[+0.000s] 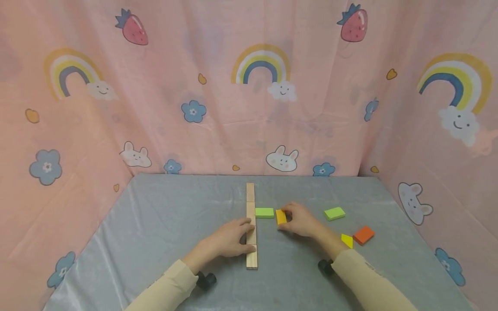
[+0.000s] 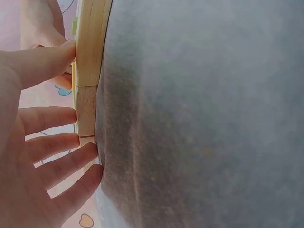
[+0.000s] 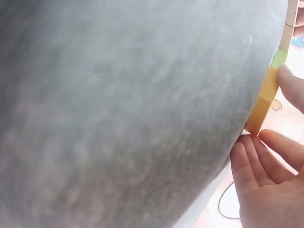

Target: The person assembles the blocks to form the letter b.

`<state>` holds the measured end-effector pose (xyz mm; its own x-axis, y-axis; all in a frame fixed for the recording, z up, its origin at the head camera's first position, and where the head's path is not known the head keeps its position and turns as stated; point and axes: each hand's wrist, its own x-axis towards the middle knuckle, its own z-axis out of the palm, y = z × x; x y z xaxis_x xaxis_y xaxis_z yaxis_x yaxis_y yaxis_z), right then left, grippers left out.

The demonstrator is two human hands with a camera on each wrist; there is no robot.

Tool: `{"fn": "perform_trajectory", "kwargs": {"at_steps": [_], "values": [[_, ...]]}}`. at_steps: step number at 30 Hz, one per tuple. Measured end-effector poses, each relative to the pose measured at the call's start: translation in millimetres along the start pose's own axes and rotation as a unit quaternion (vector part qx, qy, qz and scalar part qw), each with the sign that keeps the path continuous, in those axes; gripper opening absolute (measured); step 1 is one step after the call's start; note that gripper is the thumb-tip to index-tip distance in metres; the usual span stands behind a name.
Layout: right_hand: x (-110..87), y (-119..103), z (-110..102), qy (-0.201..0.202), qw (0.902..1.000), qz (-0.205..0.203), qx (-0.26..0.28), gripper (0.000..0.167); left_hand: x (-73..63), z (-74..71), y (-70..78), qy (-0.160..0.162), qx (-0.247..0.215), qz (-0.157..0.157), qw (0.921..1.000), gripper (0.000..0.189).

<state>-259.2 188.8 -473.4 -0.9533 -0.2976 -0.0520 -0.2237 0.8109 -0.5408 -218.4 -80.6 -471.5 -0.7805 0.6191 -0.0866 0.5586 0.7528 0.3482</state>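
Several plain wooden blocks lie end to end in a straight row running away from me on the grey cloth. With fingers fairly straight, my left hand touches the row, its thumb and fingertips on the near half; the left wrist view shows the fingers spread against its side. A light green block meets the row at a right angle on its right side. Right of that, my right hand pinches an orange-yellow block between thumb and fingers. In the right wrist view this block is down at the cloth.
Farther right lie another green block, a red-orange block and a yellow piece, partly hidden by my right forearm. A pink patterned curtain stands behind and beside the grey tabletop.
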Motion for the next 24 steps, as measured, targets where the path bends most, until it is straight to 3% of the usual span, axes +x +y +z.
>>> {"fn": "perform_trajectory", "kwargs": {"at_steps": [24], "values": [[0.9,5.0,-3.6,-0.028,0.9989,-0.031,0.023,0.049,-1.1,-2.2,-1.5,0.0,0.0,0.005,1.0,0.064]]}}
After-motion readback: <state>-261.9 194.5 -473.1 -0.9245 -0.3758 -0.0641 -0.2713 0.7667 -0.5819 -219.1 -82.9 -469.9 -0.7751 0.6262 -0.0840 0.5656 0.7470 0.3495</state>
